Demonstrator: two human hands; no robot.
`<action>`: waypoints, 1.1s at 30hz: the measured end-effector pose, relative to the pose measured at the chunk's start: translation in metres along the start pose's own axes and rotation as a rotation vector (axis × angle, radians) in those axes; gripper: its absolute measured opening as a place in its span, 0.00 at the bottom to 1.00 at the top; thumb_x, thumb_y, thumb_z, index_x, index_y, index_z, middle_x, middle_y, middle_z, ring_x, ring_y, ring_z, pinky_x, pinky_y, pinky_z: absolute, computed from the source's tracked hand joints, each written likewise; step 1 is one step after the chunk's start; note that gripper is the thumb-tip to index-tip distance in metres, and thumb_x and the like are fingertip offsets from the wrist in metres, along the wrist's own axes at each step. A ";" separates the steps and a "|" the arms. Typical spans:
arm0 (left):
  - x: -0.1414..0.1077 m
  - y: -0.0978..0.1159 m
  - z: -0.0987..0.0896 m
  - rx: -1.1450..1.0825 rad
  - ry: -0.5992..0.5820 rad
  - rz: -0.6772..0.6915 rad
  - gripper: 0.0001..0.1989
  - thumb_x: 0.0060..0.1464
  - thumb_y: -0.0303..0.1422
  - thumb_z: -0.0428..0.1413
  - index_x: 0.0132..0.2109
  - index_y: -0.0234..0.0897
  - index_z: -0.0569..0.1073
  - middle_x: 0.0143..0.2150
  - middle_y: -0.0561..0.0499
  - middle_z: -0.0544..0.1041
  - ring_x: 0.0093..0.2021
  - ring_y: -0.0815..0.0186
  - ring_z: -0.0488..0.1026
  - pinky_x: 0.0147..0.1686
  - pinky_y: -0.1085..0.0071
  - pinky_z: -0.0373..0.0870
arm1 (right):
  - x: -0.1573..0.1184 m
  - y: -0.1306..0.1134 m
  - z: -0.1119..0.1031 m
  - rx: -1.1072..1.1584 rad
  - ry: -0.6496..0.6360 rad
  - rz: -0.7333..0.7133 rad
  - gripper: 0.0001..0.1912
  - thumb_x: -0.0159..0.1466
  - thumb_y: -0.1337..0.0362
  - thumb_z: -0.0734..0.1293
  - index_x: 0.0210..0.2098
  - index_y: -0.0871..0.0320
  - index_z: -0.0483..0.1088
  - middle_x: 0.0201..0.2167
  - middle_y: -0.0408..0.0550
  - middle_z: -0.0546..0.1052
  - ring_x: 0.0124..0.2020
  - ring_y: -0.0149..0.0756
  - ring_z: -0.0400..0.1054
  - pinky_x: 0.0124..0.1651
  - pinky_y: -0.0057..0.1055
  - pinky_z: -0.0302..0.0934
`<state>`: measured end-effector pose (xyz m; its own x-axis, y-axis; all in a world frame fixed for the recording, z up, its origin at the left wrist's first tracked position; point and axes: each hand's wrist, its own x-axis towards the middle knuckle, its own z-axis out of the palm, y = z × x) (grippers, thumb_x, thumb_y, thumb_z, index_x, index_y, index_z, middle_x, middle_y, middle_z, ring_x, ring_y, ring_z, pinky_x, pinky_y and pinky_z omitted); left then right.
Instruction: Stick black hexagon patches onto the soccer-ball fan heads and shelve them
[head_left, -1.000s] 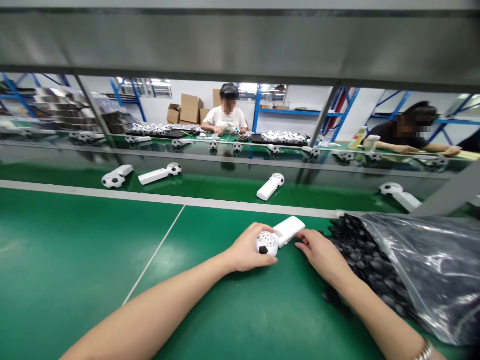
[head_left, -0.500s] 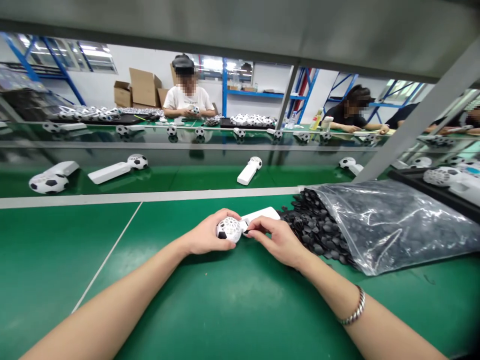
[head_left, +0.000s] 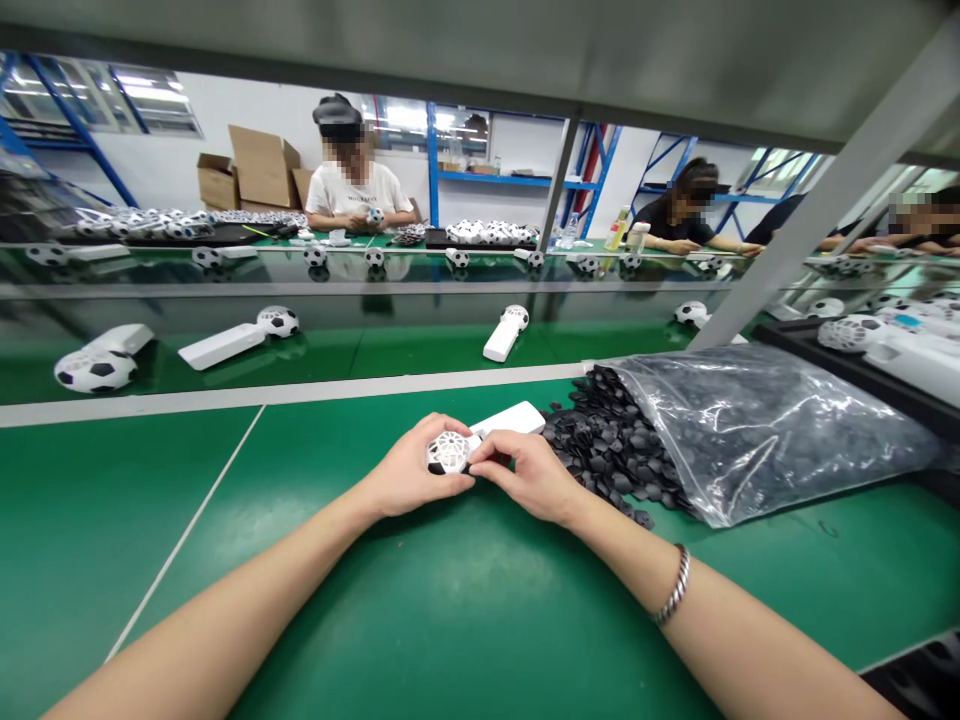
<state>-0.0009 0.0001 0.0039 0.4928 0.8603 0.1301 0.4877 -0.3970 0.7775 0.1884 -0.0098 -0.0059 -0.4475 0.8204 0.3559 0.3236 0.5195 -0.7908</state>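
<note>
1. Now, the lattice ball [head_left: 448,452] sits in the person's left hand [head_left: 409,468], just above the green belt [head_left: 337,600] and joined to a white handle [head_left: 510,420] that points away from the person.
2. The left hand is closed firmly around the ball, with the fingers curled over its top.
3. The right hand [head_left: 525,478] reaches across, its fingertips [head_left: 480,450] pressed against the side of the ball. Whether they pinch a small piece there cannot be told, because the fingers hide that spot.
4. On this ball, most of the lattice openings show white and empty, with only a dark patch visible at its lower edge, so much of its surface looks unfilled.
5. Along the far belt, finished-looking units [head_left: 504,332] lie apart, their balls showing black patches.
6. Loose black pieces [head_left: 600,445] spill from a clear plastic bag [head_left: 765,430] just beside the right hand, and a large heap remains in and around the bag.
</note>
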 end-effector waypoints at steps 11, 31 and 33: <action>-0.002 0.007 0.014 -0.093 0.166 -0.062 0.18 0.37 0.28 0.58 0.40 0.39 0.69 0.37 0.53 0.68 0.34 0.66 0.66 0.33 0.72 0.63 | 0.004 0.011 0.001 -0.062 0.058 0.073 0.09 0.54 0.60 0.69 0.25 0.57 0.66 0.23 0.40 0.71 0.26 0.30 0.63 0.30 0.27 0.57; 0.002 -0.006 0.013 -1.350 0.044 -0.227 0.18 0.46 0.29 0.61 0.46 0.36 0.68 0.44 0.47 0.72 0.43 0.63 0.70 0.40 0.70 0.69 | -0.008 -0.013 -0.003 -0.284 0.179 0.064 0.23 0.53 0.65 0.69 0.46 0.58 0.60 0.42 0.49 0.65 0.44 0.36 0.61 0.47 0.34 0.60; 0.001 -0.002 0.019 -1.239 0.004 -0.209 0.15 0.47 0.25 0.59 0.44 0.35 0.69 0.43 0.46 0.73 0.43 0.64 0.70 0.41 0.71 0.68 | -0.012 -0.016 0.003 -0.243 0.126 0.064 0.24 0.53 0.65 0.69 0.47 0.57 0.59 0.43 0.49 0.65 0.45 0.36 0.60 0.49 0.34 0.59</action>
<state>0.0123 -0.0047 -0.0097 0.4845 0.8724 -0.0648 -0.4484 0.3112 0.8379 0.1860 -0.0284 0.0010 -0.3173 0.8687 0.3803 0.5447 0.4953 -0.6768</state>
